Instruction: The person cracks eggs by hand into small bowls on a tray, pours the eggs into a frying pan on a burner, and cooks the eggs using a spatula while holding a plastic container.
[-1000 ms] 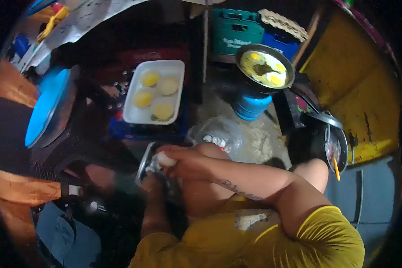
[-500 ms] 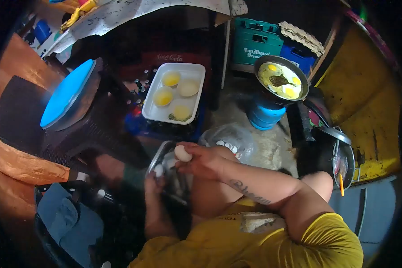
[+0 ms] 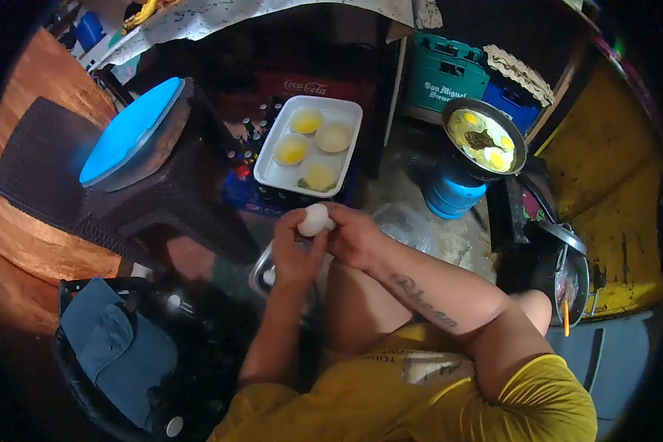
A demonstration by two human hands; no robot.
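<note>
Above the metal tray (image 3: pixel 260 269), my left hand (image 3: pixel 296 254) and my right hand (image 3: pixel 355 237) meet around a white egg (image 3: pixel 314 219). The fingers of both hands are closed on it. A small pale patch shows beside it at the right fingertips; I cannot tell whether it is part of the same egg. Another white egg (image 3: pixel 270 278) lies in the metal tray beside my left wrist. Just beyond my hands is a white plastic tray (image 3: pixel 267 175) with several small bowls (image 3: pixel 292 149), some holding yellow egg.
A frying pan (image 3: pixel 521 163) with eggs cooking stands on a blue gas canister (image 3: pixel 455 195). A clear plastic bag (image 3: pixel 405 227) lies by my right forearm. A lidded blue-topped container (image 3: pixel 134 132) rests on a dark stool (image 3: pixel 177 177). A wok (image 3: pixel 578 291) stands at right.
My left hand has risen from the metal tray to join my right hand at the egg. Both hands are now higher, closer to the white tray. The camera view has shifted slightly.
</note>
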